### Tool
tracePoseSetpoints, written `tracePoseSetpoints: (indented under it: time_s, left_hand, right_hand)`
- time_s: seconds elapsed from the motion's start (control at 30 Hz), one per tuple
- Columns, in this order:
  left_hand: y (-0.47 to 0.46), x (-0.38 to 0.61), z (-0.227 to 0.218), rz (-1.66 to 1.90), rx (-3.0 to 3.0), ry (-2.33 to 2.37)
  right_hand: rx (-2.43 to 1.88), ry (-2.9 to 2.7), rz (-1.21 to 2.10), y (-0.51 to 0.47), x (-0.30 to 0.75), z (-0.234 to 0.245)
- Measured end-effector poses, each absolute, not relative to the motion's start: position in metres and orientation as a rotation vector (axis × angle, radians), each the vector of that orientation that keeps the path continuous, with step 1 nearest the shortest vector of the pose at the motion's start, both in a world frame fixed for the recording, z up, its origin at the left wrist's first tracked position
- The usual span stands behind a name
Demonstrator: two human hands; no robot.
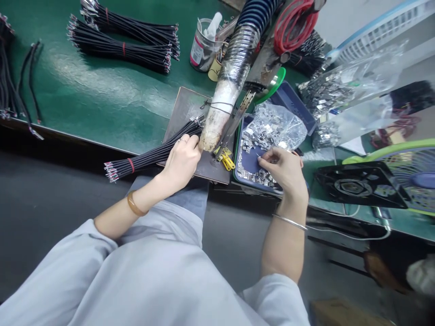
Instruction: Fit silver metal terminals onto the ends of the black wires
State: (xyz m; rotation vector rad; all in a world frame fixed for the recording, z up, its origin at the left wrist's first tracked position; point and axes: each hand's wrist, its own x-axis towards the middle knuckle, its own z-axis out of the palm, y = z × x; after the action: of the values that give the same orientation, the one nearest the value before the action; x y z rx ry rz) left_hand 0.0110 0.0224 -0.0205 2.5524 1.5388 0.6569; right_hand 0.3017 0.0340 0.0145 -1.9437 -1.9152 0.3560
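My left hand (181,160) rests on a bundle of black cables (152,156) tied with a red band, fingers curled round its upper end beside a taped hose nozzle (220,113). The bundle lies across a dark metal plate (185,106). My right hand (283,170) hovers over a blue tray (245,181) of small metal clips, thumb and fingers pinched together; what they hold is too small to name. A clear bag of clips (275,129) sits in the tray.
More tied cable bundles (122,45) lie at the back of the green table (102,90). A jar (203,45), red wire coil (292,22), bags of metal parts (340,90), a black fan (356,185) and yellow clips (227,160) surround the work spot.
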Motion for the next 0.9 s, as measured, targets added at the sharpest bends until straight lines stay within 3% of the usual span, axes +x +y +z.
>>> tracePoseSetpoints:
  time_s: [0.13, 0.43, 0.6, 0.73, 0.9]
  left_hand:
    - [0.022, 0.01, -0.021, 0.704, 2.498, 1.562]
    - [0.012, -0.009, -0.025, 1.06, 2.461, 1.365]
    - [-0.001, -0.026, -0.016, 0.963, 2.396, 1.028]
    - [0.005, -0.022, -0.014, 0.995, 2.398, 1.188]
    - [0.017, 0.0, -0.021, 0.772, 2.519, 1.476]
  right_hand:
    - [-2.004, -1.806, 0.509, 0.03, 0.292, 0.02]
    - [-1.961, -1.766, 0.434, 0.023, 0.284, 0.016]
    - [-1.961, -1.694, 0.425, 0.02, 0.282, 0.01]
    - [-1.934, -1.706, 0.393, 0.019, 0.285, 0.004]
    - [-1.921, -1.675, 0.382, 0.017, 0.285, 0.0]
